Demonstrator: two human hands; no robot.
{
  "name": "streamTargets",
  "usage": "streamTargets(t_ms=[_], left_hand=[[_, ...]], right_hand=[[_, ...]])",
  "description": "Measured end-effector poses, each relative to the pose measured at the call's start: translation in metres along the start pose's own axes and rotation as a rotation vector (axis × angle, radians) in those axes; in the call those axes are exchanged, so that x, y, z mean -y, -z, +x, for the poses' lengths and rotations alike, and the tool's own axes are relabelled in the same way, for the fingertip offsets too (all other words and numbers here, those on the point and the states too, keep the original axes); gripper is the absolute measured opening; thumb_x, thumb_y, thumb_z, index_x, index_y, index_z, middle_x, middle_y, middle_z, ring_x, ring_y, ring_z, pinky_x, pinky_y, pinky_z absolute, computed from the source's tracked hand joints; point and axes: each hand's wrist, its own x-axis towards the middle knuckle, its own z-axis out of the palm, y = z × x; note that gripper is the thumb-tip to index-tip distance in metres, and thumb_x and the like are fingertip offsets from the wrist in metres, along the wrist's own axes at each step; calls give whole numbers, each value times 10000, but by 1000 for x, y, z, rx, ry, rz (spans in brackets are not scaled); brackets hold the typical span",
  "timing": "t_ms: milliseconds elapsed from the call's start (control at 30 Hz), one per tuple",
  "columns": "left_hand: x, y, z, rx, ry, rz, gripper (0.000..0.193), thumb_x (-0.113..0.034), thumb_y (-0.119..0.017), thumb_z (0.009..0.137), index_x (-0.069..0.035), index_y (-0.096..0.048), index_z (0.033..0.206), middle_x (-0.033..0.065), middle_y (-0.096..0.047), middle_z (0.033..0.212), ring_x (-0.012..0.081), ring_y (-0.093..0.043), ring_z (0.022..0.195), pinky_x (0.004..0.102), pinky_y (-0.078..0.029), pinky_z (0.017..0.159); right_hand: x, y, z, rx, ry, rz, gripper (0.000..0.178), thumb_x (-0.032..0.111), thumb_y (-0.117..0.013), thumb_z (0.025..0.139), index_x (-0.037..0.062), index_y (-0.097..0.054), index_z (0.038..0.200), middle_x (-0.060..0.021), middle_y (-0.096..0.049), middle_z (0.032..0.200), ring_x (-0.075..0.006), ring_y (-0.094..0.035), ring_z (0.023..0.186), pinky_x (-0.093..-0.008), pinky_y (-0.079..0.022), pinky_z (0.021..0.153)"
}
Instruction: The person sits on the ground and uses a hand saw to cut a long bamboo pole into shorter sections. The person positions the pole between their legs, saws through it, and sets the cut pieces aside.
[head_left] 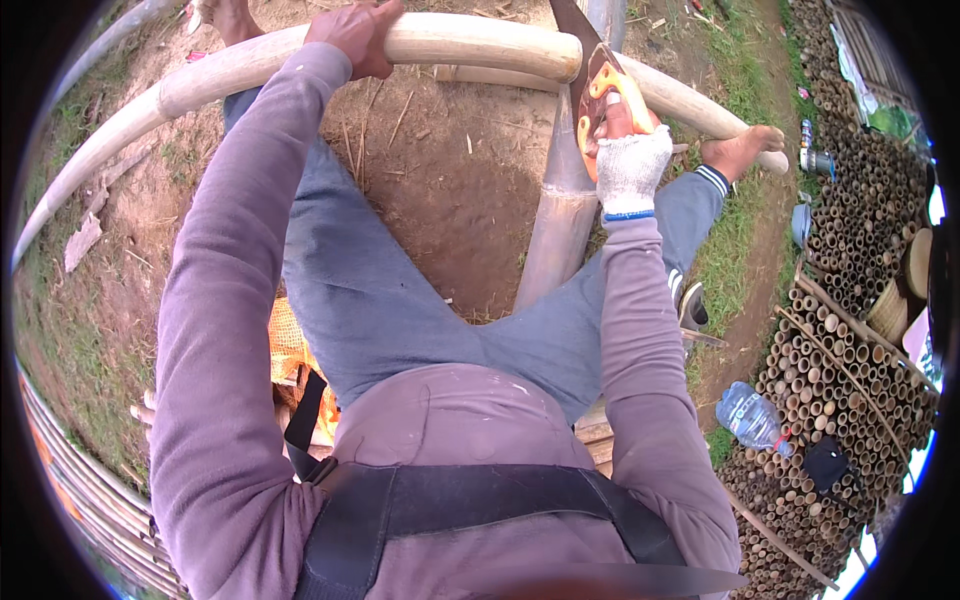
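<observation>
My bare left hand (pixel 358 36) is wrapped round a long pale bamboo pole (pixel 240 68), which runs off to the far left and ends beside the saw. In my right hand (pixel 632 150), which wears a white knitted glove with the fingertips bare, is a handsaw (pixel 612 85) with an orange handle. Its blade points away from me, close by the pole's end; whether they touch I cannot tell. A second bamboo pole (pixel 690 103) passes beneath and out to the right. My bare right foot (pixel 740 150) is against it.
A thick grey bamboo post (pixel 556 235) stands between my legs. Rows of stacked bamboo (pixel 840 350) fill the right side, with a plastic bottle (pixel 750 418) and a dark cloth-like thing (pixel 825 462) on them. Orange netting (pixel 290 335) lies by my left thigh.
</observation>
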Motion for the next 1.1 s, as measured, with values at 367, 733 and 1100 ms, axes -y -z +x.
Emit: streamTargets(t_ms=[367,733,1100], left_hand=[[22,-19,2,-137,6,-40,451,-323,-830,638,-140,-697,1028,187,-762,945,419,-752,897,533,-596,790],[17,-4,-11,-75,27,-84,534,-323,-857,612,-131,-711,1088,198,-758,1015,422,-747,943,528,-595,817],[4,-1,1,-96,-36,-73,557,-341,-861,625,-132,-698,1115,193,-765,1025,420,-749,954,522,-595,825]], right_hand=[[-21,87,-177,32,-9,-56,259,206,-672,1042,-36,-595,995,-72,-642,662,-112,-616,536,-281,-517,520],[-2,69,-144,36,-27,8,232,181,-716,1041,-23,-607,1025,-36,-615,660,-99,-591,532,-269,-490,499],[3,-5,21,41,75,-86,313,267,-783,1007,-26,-675,987,-44,-665,714,-112,-616,549,-289,-478,493]])
